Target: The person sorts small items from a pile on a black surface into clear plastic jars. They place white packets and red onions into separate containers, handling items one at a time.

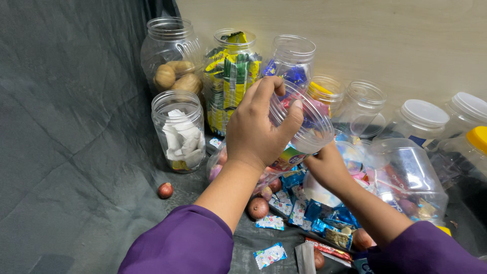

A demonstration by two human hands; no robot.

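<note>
Already, in the head view, several jars standing along the wall have things in them: one jar [171,56] holds round brown lumps, another jar [232,76] is stuffed with green and yellow packets, and a shorter jar [179,129] in front holds white pieces. Further right, three closed jars, two with white lids [425,112] and one with a yellow lid [479,138], stand near the edge.

The left hand [258,127] grips a clear jar [304,124] that is tilted on its side, mouth toward the right, with its fingers curled around the rim and wall, thumb underneath. The jar looks nearly empty. The right hand [328,170] sits just below that jar; its fingers are turned away from the camera, so whether it is pinching something or spread cannot be told.

Under both hands lies a heap of small blue and white sweet packets [304,208], with more loose packets [270,254] on the dark cloth [66,152] nearer the camera. A few small reddish onions [165,190] lie scattered about, one well apart on the left.

As a judgement, the sorting is partly done: some jars are filled, but a good heap remains loose, and two open jars [362,104] at the back look empty.
</note>
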